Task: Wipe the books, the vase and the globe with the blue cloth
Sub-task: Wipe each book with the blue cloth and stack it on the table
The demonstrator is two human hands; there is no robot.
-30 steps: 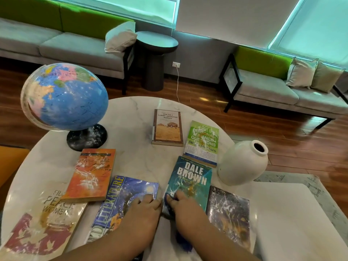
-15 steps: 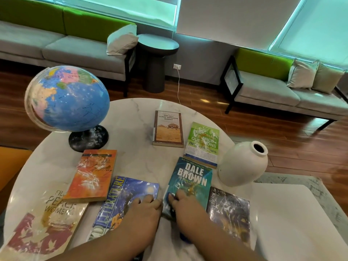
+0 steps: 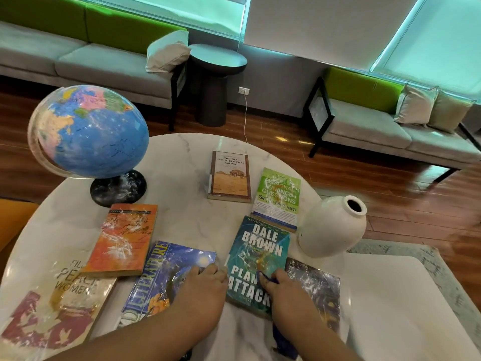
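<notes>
Cloth (image 3: 282,340) gripped in a person's right hand (image 3: 289,295), pressed on the Dale Brown book (image 3: 260,246) near the table's (image 3: 182,157) front edge. The left hand (image 3: 203,285) rests relaxed on the Literature book (image 3: 166,272). The globe (image 3: 91,131) and vase (image 3: 330,227) stand to either side.

Flat books (image 3: 260,246) between blue globe (image 3: 96,131), white vase (image 3: 330,227)

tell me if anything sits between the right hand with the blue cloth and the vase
Nothing upright. The right hand, gripping the blue cloth, rests on the Dale Brown book; only the flat corner of the dark book lies between it and the vase.
</notes>
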